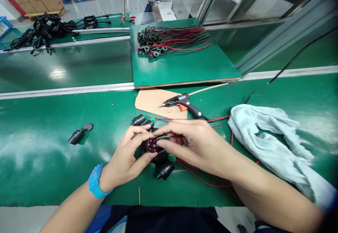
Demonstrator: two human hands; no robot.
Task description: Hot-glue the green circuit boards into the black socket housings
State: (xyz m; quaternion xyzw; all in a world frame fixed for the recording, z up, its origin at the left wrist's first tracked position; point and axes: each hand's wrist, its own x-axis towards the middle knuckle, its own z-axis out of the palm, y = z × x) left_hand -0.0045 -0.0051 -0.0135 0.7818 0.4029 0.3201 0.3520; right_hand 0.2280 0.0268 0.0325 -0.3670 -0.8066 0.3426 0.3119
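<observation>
Between my two hands is a round black housing (151,145) with a reddish ring of parts in its open end. My left hand (129,153) grips its side with thumb and fingers. The thumb and index finger of my right hand (190,145) close at its rim, seemingly on the wires, which my fingers partly hide. Around it lie several similar black housings (166,170), with green discs and red wires (200,180) trailing right. A hot glue gun (182,102) rests on a piece of cardboard (148,100) just beyond my hands.
A black cylindrical part (76,136) with a round cap lies at left. A pale towel (264,120) is bunched at right. On a raised green board (182,71) are several wired round parts (151,44). Black cables (50,28) lie at the back left; a person (158,0) sits opposite.
</observation>
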